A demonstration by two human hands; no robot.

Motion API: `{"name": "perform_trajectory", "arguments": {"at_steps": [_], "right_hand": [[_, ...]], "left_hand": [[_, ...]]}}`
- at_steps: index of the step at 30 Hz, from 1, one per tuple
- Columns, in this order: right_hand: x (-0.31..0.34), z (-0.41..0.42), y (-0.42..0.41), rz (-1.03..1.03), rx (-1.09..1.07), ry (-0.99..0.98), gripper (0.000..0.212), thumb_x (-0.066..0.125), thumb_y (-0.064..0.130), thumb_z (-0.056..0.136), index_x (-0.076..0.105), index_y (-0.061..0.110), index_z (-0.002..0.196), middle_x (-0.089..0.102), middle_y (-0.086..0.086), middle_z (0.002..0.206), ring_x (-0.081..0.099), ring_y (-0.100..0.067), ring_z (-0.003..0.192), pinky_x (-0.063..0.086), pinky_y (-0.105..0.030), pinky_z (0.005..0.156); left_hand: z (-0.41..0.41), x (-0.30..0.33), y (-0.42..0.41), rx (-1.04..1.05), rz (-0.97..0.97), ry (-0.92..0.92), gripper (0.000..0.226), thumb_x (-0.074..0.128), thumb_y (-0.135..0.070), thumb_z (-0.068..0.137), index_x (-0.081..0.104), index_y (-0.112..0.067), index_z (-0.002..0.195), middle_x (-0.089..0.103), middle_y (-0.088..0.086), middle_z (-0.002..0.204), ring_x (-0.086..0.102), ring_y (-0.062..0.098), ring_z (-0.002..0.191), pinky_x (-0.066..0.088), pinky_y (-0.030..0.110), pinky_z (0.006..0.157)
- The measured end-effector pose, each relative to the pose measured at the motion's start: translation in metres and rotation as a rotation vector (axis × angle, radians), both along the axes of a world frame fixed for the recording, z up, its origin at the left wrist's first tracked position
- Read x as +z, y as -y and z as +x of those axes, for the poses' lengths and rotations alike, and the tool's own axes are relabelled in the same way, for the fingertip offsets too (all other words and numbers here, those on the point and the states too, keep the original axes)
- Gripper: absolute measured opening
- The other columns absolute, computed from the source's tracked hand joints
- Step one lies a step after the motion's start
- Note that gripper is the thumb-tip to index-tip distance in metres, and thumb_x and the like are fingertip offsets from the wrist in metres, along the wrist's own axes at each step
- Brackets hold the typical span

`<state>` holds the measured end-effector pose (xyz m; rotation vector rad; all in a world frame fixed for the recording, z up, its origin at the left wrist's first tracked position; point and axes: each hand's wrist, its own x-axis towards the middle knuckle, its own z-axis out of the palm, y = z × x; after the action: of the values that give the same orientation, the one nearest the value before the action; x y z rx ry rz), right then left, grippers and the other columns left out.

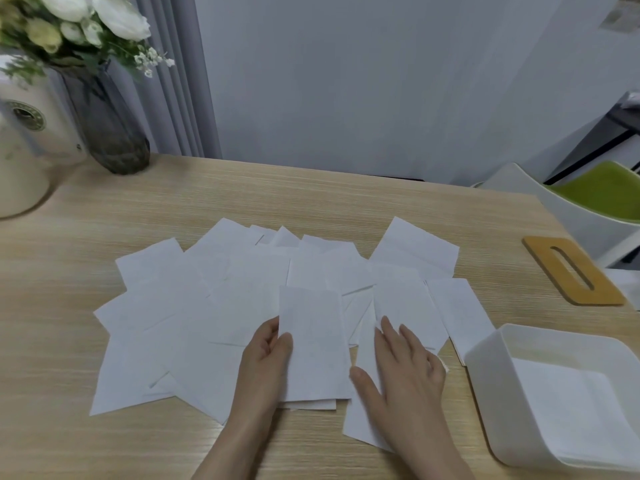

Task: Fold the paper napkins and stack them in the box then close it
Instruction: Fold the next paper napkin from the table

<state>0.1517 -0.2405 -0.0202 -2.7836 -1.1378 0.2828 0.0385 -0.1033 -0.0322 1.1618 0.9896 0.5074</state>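
Note:
Several white paper napkins lie spread and overlapping across the wooden table. One folded napkin sits on top near the front. My left hand pinches its left edge between thumb and fingers. My right hand lies flat with straight fingers on a napkin just right of the folded one. The white box stands open at the right, with folded napkins stacked inside. Its wooden lid with a slot lies on the table behind the box.
A dark glass vase of white flowers and a cream container stand at the back left. A white chair with a green seat is beyond the table's right edge. A grey wall runs behind the table.

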Motion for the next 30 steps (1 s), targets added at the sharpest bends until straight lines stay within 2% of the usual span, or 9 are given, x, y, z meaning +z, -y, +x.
{"name": "perform_trajectory", "arguments": {"at_steps": [3,9,14,17,19,21,22,26,30], "right_hand": [[0.001,-0.004,0.003,0.025,0.025,0.007,0.065,0.014,0.062,0.094,0.001,0.034,0.151,-0.020,0.023,0.153,-0.023,-0.004,0.141,-0.016,-0.032,0.107],[0.007,-0.005,0.005,0.042,0.030,-0.047,0.064,0.020,0.059,0.096,0.004,0.032,0.152,-0.011,0.021,0.157,-0.017,-0.001,0.141,-0.011,-0.029,0.108],[0.016,-0.015,0.010,0.052,0.132,-0.126,0.059,0.016,0.064,0.094,0.008,0.043,0.148,-0.013,0.038,0.143,-0.012,0.015,0.130,-0.011,-0.025,0.106],[0.018,-0.022,0.016,0.115,0.187,-0.206,0.076,0.004,0.078,0.078,0.029,0.047,0.142,0.008,0.045,0.138,-0.001,0.018,0.133,-0.010,-0.023,0.108],[0.020,-0.022,0.019,0.171,0.155,-0.267,0.058,0.019,0.077,0.084,0.044,0.050,0.129,0.024,0.049,0.129,0.003,0.025,0.129,-0.009,-0.016,0.106],[0.019,-0.016,0.020,0.264,0.054,-0.276,0.030,0.042,0.060,0.089,0.052,0.051,0.116,0.037,0.046,0.119,0.016,0.022,0.127,-0.001,-0.011,0.099],[0.019,-0.012,0.019,0.292,0.001,-0.242,0.025,0.047,0.054,0.091,0.052,0.049,0.115,0.040,0.042,0.118,0.022,0.018,0.126,0.004,-0.012,0.096],[0.013,0.014,0.016,0.308,-0.236,-0.071,0.044,0.057,0.042,0.090,0.048,0.029,0.131,0.049,0.014,0.125,0.035,-0.009,0.125,0.027,-0.028,0.100],[0.011,0.030,0.013,0.379,-0.388,-0.262,0.057,0.069,0.034,0.082,0.047,0.021,0.134,0.053,0.009,0.104,0.049,-0.013,0.108,0.045,-0.036,0.089]], "left_hand": [[0.000,-0.001,0.000,0.003,-0.003,-0.003,0.029,0.048,-0.009,0.097,0.066,-0.030,0.105,0.076,-0.014,0.091,0.071,0.004,0.082,0.050,0.025,0.070],[-0.001,0.000,0.001,-0.018,0.013,-0.003,0.030,0.048,-0.009,0.097,0.066,-0.030,0.107,0.076,-0.012,0.095,0.071,0.006,0.085,0.051,0.027,0.072],[-0.001,0.001,0.002,-0.008,0.017,0.007,0.030,0.047,-0.008,0.097,0.067,-0.030,0.106,0.075,-0.013,0.094,0.071,0.005,0.085,0.050,0.025,0.071],[-0.002,0.000,0.002,0.017,0.009,0.016,0.027,0.048,-0.010,0.098,0.067,-0.029,0.107,0.075,-0.013,0.095,0.070,0.004,0.084,0.049,0.024,0.071],[-0.002,-0.001,0.002,0.033,0.008,0.022,0.027,0.049,-0.011,0.098,0.066,-0.028,0.107,0.075,-0.013,0.095,0.070,0.004,0.084,0.050,0.021,0.069],[-0.002,-0.002,0.002,0.037,0.005,0.027,0.027,0.048,-0.010,0.098,0.066,-0.027,0.107,0.075,-0.012,0.094,0.071,0.005,0.083,0.050,0.023,0.069],[-0.002,-0.002,0.002,0.038,0.001,0.032,0.027,0.048,-0.009,0.097,0.067,-0.027,0.108,0.076,-0.011,0.094,0.071,0.007,0.084,0.050,0.026,0.070],[-0.003,-0.002,0.003,0.039,-0.008,0.053,0.028,0.049,-0.007,0.097,0.067,-0.024,0.110,0.076,-0.007,0.096,0.072,0.011,0.087,0.050,0.031,0.075],[-0.003,-0.003,0.002,0.031,-0.019,0.058,0.027,0.049,-0.007,0.097,0.066,-0.023,0.111,0.076,-0.007,0.096,0.072,0.010,0.085,0.051,0.031,0.073]]}}
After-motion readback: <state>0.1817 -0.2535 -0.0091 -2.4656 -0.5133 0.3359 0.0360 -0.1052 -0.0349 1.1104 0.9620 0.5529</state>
